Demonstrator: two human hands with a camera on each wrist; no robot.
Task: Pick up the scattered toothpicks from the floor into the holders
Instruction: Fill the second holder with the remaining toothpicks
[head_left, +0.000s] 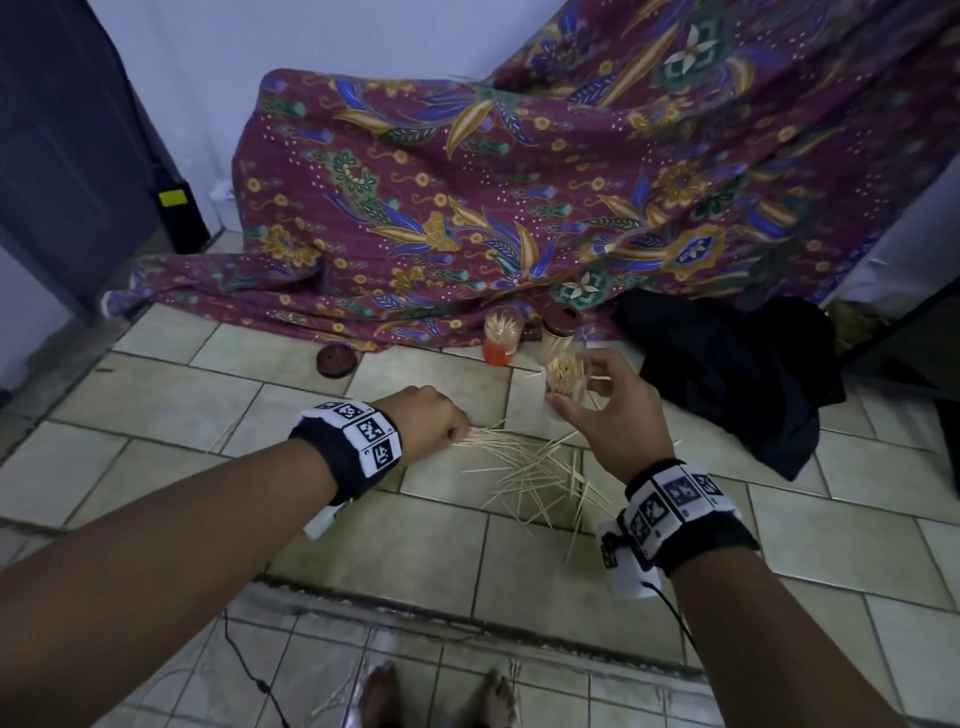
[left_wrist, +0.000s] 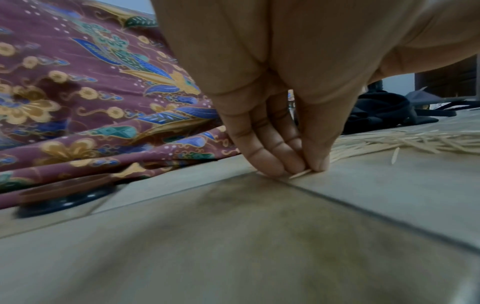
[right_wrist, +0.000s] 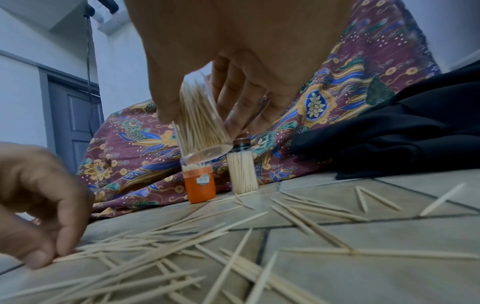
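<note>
- Our left hand (left_wrist: 272, 123) reaches down to the pale tiled floor (left_wrist: 259, 246), thumb and fingertips (left_wrist: 270, 162) drawn together and pinching one slim wooden toothpick (left_wrist: 301, 174) that lies nearly flat on a tile beside a grout line.
- Our right hand (head_left: 608, 410) is raised above the floor, thumb and fingers curled round a clear plastic cylindrical holder (right_wrist: 200, 121) packed with toothpicks; it is tilted, its long axis slanting, the sticks inside running along that axis.
- Between our hands the scattered toothpicks (head_left: 535, 473) lie flat on the tiles in a loose heap, crossing one another and pointing every way; they are thin, pale, with tapered tips.
- Beyond them stand two more holders, upright and just beside each other: an orange-based clear holder (head_left: 502, 336), open, with stick tips showing at the top, and a clear holder with a dark brown cap (head_left: 560, 332).
- A round dark brown lid (head_left: 336, 360) lies flat on the floor to the left, at the edge of the maroon floral batik cloth (head_left: 467, 208).
- A crumpled black fabric (head_left: 737, 374) lies at the right.
</note>
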